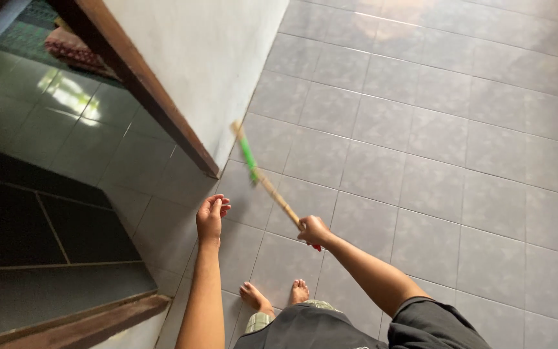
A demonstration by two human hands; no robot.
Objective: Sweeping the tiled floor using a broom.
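right hand [314,231] grips stick [265,178] angled to wall [214,58] | left hand [212,214] loosely open, empty | bare feet on tiles [434,148]

The stick [263,176] is motion-blurred, its lower end hidden inside the right hand [313,231]

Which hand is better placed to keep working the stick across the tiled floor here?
Right, most likely. The right hand is closed around the near end of the bamboo stick, which angles away toward the wall. The left hand is open, palm up, apart from the stick and holding nothing.
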